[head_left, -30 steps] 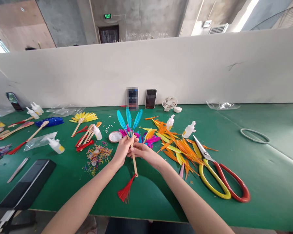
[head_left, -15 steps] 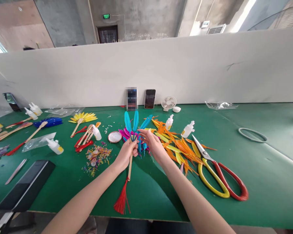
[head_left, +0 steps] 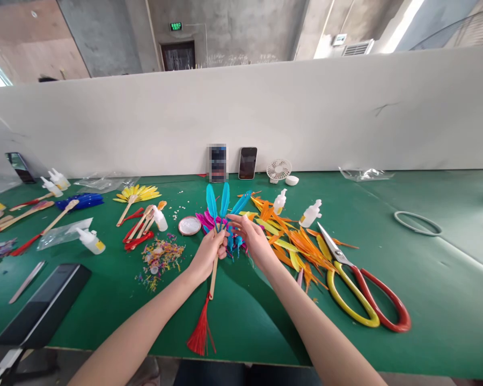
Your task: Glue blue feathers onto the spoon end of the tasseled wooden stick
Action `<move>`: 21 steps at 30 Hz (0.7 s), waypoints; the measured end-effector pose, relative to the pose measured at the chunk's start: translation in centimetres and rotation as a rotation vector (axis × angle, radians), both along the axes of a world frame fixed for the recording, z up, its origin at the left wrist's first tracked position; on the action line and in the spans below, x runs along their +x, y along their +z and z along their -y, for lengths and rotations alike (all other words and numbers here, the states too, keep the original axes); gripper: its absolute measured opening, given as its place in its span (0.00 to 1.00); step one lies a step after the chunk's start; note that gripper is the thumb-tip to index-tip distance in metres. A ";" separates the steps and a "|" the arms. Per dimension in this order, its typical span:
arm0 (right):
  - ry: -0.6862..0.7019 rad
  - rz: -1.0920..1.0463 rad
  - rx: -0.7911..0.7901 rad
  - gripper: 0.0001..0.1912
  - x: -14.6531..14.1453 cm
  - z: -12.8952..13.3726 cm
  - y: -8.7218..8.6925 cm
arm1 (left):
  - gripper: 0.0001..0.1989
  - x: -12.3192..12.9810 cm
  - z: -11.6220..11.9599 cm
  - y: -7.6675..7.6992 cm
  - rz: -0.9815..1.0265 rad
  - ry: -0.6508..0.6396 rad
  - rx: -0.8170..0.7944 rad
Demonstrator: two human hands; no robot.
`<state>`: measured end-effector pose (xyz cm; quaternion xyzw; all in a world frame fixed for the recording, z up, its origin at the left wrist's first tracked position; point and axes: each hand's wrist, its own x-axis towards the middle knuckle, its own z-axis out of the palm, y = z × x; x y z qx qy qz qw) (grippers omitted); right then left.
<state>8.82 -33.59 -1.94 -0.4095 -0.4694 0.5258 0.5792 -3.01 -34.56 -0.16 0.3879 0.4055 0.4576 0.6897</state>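
My left hand (head_left: 210,252) is closed around the wooden handle (head_left: 213,279) of a small feather fan, pinching near its top. A red tassel (head_left: 202,329) hangs from the handle's lower end. Two blue feathers (head_left: 224,199) stand upright above the left fingers, and a third blue feather (head_left: 241,202) slants to the right. My right hand (head_left: 251,236) has its fingertips drawn together at the slanted feather's base; its far fingers are partly hidden. Magenta feathers (head_left: 205,220) and more blue feathers (head_left: 236,241) lie on the table behind and beneath the hands.
Orange and yellow feathers (head_left: 301,244) lie to the right, beside large scissors (head_left: 362,289) and glue bottles (head_left: 310,213). Leftward are a white dish (head_left: 189,225), colourful scraps (head_left: 161,257), a yellow feather fan (head_left: 139,194) and a black box (head_left: 44,305). Phones (head_left: 248,163) and a small fan (head_left: 279,170) stand behind.
Hardly anything differs. Both hands keep their places on the fan and feathers, and the view has shifted very slightly.
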 end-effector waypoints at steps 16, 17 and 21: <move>0.068 0.116 -0.045 0.19 -0.8 0.5 0.6 | 0.16 -0.7 -1.2 0.1 -0.010 0.196 0.204; 0.110 0.139 -0.048 0.20 -1.1 0.4 0.4 | 0.15 -0.8 -1.3 0.1 -0.005 0.210 0.198; 0.223 0.169 -0.090 0.20 -1.8 0.4 -0.4 | 0.09 -0.9 -1.7 0.0 0.065 0.262 0.144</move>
